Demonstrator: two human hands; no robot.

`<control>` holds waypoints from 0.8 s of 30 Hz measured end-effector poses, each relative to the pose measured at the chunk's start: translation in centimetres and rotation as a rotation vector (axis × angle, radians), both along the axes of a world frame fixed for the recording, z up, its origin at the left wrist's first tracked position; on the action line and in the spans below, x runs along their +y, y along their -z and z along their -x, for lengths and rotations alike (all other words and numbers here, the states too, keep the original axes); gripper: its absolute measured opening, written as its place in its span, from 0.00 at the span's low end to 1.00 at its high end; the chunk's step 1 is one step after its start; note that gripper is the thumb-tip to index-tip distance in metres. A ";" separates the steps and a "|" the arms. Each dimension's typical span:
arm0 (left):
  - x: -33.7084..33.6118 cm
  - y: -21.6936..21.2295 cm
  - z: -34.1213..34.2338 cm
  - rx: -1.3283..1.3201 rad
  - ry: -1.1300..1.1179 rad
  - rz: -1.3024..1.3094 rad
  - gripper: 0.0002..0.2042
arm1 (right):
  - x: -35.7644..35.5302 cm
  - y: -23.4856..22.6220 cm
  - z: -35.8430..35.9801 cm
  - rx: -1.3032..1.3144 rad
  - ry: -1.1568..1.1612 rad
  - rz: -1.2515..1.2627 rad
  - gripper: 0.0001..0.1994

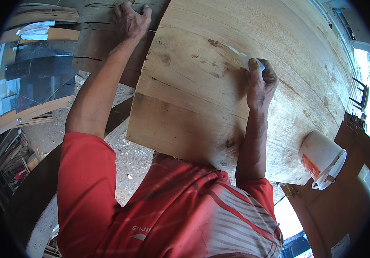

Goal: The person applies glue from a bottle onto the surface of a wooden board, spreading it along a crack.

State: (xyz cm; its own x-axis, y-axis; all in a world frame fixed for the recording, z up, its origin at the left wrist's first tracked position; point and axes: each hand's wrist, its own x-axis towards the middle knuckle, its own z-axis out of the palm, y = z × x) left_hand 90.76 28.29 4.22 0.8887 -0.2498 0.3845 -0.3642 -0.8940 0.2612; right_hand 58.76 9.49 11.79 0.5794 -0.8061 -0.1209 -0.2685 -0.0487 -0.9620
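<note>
A wide panel of light, rough-sawn planks (pixel 185 99) lies in front of me, its near edge against my red shirt. My right hand (pixel 262 84) is closed around a pale, flat scraper (pixel 238 53) with a bluish end sticking up past the thumb. The scraper's white blade slants to the upper left, close to or on the wood near a dark knot; contact is hard to judge. Up at the far left, my left hand (pixel 131 21) rests on darker boards (pixel 101 43) beside the panel. Its fingers are bent and apart, with nothing visible in them.
A white bucket (pixel 318 150) with a red label stands at the panel's right side, a lid or rim piece at its end. Brown sheet material (pixel 322 206) is at the lower right. Wood scraps (pixel 15 159) pile on the ground at left, near a curved-looking beam (pixel 43 114).
</note>
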 end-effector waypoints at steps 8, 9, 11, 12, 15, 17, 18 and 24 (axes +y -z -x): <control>0.6 0.8 -0.6 -0.066 0.047 -0.011 0.32 | 0.1 0.0 0.4 -0.025 0.019 -0.036 0.13; 0.4 0.7 -0.5 -0.070 0.045 -0.014 0.32 | 0.1 -0.1 0.4 -0.013 0.020 -0.037 0.13; 0.1 0.5 -0.3 -0.076 0.041 -0.021 0.32 | 0.0 -0.1 0.4 -0.006 0.023 -0.034 0.13; 0.3 0.7 -0.5 -0.085 0.043 -0.014 0.32 | 0.1 0.0 0.4 -0.012 0.020 -0.032 0.13; 0.6 1.0 -0.8 -0.095 0.042 -0.005 0.31 | 0.2 -0.1 0.2 -0.016 0.019 -0.044 0.13; 0.6 1.0 -0.8 -0.079 0.033 -0.012 0.31 | 0.1 -0.1 0.2 -0.013 0.018 -0.040 0.13; 0.5 0.9 -0.7 -0.076 0.038 -0.007 0.31 | 0.1 0.1 0.3 -0.012 0.016 -0.031 0.13; 0.3 0.6 -0.3 -0.072 0.033 0.013 0.31 | 0.2 0.0 0.8 -0.017 0.033 -0.006 0.13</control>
State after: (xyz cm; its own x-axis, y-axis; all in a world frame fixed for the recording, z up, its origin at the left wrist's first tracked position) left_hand 91.04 28.58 3.62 0.8498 -0.2733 0.4507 -0.4119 -0.8779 0.2443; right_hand 57.98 9.65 11.80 0.5543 -0.8242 -0.1164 -0.2534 -0.0339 -0.9668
